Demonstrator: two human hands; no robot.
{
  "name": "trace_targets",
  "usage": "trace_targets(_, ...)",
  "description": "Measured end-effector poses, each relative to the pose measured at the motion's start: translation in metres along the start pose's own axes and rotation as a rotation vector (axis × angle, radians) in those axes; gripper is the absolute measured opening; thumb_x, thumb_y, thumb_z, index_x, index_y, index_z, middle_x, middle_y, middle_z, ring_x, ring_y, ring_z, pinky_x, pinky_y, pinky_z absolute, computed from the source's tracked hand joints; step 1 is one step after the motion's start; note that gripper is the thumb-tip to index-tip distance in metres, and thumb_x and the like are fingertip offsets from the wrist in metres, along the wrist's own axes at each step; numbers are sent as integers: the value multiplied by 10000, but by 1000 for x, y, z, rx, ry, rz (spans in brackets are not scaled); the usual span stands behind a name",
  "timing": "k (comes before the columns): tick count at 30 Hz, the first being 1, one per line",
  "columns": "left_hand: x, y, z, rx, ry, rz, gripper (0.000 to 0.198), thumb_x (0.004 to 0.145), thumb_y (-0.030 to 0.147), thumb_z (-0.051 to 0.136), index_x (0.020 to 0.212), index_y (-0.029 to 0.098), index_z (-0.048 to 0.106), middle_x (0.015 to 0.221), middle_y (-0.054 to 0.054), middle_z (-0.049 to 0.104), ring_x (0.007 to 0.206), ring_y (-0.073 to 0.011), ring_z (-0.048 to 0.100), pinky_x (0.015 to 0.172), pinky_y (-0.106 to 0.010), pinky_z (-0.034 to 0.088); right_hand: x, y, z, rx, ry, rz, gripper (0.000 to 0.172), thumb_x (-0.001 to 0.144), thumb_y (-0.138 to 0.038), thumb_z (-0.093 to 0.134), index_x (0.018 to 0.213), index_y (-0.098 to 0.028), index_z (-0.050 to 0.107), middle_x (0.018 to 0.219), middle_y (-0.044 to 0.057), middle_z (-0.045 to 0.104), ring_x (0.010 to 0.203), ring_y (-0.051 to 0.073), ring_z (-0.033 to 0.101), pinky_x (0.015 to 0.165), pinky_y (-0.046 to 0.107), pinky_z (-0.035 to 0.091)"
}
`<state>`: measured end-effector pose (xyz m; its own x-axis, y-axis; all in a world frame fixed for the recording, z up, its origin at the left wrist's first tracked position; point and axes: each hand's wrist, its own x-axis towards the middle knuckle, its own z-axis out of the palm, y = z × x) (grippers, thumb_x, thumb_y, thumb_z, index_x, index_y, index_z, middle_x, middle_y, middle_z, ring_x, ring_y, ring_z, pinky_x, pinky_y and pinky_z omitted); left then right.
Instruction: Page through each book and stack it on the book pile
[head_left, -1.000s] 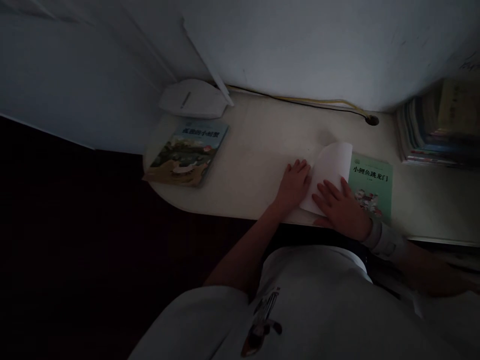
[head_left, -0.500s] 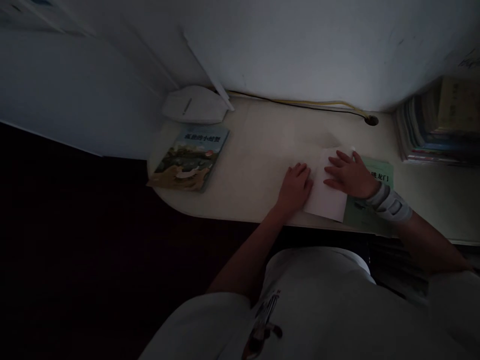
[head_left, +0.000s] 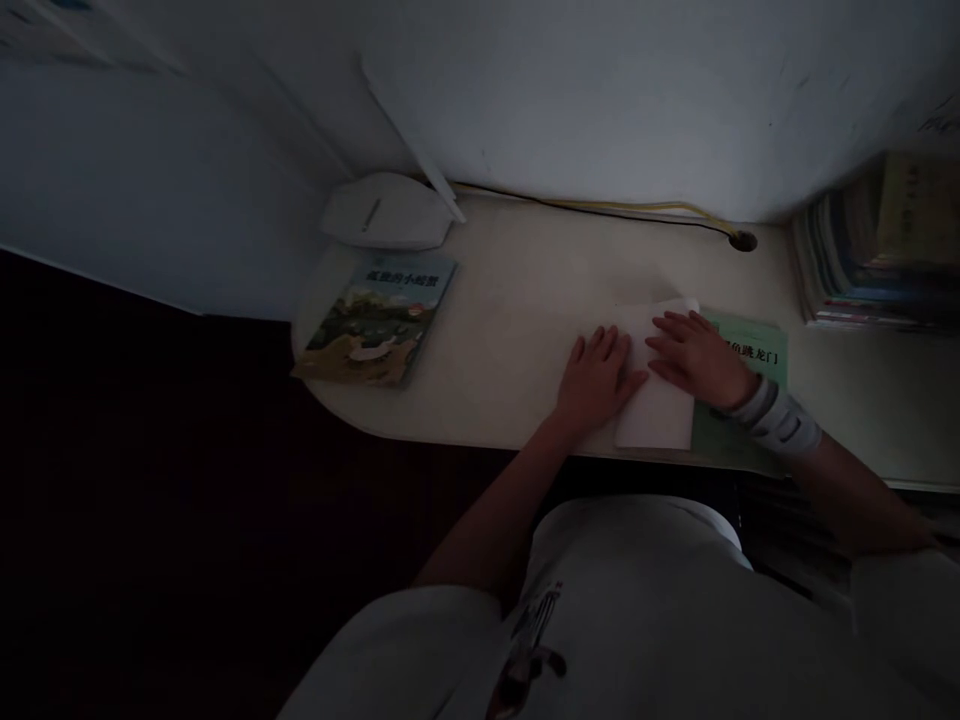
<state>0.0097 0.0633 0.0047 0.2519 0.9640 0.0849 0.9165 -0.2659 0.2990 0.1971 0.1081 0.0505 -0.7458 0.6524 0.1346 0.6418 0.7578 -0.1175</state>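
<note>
A white sheet of paper point(head_left: 656, 415) lies near the front edge of the desk, partly beside or over a green book point(head_left: 731, 430) with Chinese characters on its cover. My left hand point(head_left: 598, 380) rests flat at the sheet's left side, fingers spread, thumb on the paper. Above the sheet's right side lies my right hand point(head_left: 697, 355), fingers stretched to the left, its wrist in a grey band. That hand covers part of the sheet and of the green book. Whether the sheet is loose or folded I cannot tell.
A picture book point(head_left: 379, 320) lies at the desk's left end, before a white router point(head_left: 390, 210) with antennas. Black and yellow cables point(head_left: 600, 207) run along the wall to a hole point(head_left: 742, 241). A stack of books point(head_left: 862, 255) stands at the right on the pale desk point(head_left: 495, 370).
My left hand has shifted slightly right, its thumb now reaching onto the paper. The sheet has turned a little and lies straighter. My right hand's fingers are closer together.
</note>
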Motion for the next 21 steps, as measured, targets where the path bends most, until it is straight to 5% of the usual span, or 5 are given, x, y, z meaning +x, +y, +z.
trace_targets(7, 1, 1, -2, 29, -35, -6, 557, 933, 451, 352, 1378, 120, 411, 1473, -152, 372, 1384, -289, 287, 1122, -486, 221, -37, -67, -13, -108, -86, -175, 419, 830, -479, 591, 1128, -186, 621, 1280, 164, 564, 1231, 322, 466, 1045, 564, 318)
trace_targets(14, 1, -2, 1, 1, -31, 4, 561, 955, 436, 284, 1398, 103, 374, 1465, -151, 386, 1379, -252, 307, 1129, -453, 219, -46, -74, 9, -212, -34, 6, 291, 889, -309, 539, 1104, -144, 646, 1266, 194, 572, 1250, 365, 443, 1012, 636, 306)
trace_targets(21, 2, -1, -2, 7, -47, -17, 535, 969, 387, 239, 1397, 101, 382, 1468, -132, 388, 1376, -252, 311, 1133, -447, 212, -44, -75, 23, -206, 41, -7, 316, 894, -332, 528, 1149, -171, 624, 1300, 152, 562, 1256, 338, 441, 1038, 626, 292)
